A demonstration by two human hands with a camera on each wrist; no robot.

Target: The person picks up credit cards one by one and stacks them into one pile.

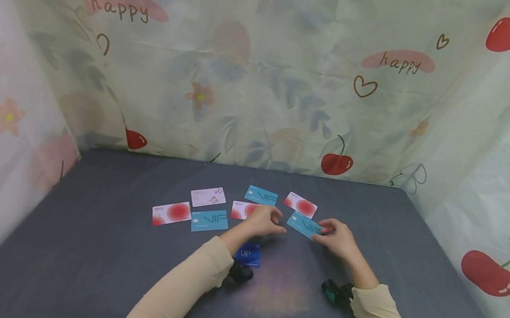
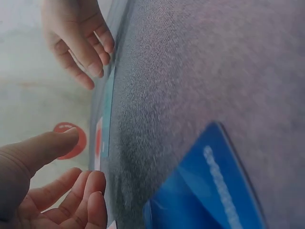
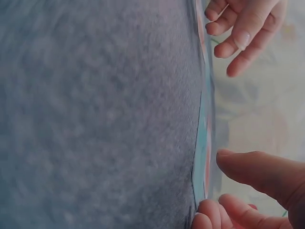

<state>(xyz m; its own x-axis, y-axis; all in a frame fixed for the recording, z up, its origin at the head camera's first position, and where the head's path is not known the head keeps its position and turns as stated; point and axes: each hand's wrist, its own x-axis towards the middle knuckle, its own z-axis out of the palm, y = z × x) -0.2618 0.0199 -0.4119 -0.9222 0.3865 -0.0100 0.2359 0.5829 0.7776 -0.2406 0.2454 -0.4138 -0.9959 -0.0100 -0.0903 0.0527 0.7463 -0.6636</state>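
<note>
- On the dark grey worktop (image 1: 103, 247), toward the left hand's nine o'clock, I see a rectangular white-and-red card (image 1: 171, 213), a pale pink flowered card (image 1: 208, 197) and a teal lettered card (image 1: 209, 221).
- At its seven o'clock lies a glossy dark-blue card (image 1: 248, 255).
- The left hand (image 1: 265, 221) is loosely bent, thumb apart, grasping nothing.
- At its three o'clock lies a flat teal VIP card (image 1: 301, 224).
- The right hand (image 1: 338, 238) is relaxed at that card's right end; I can't tell whether they touch.
</note>
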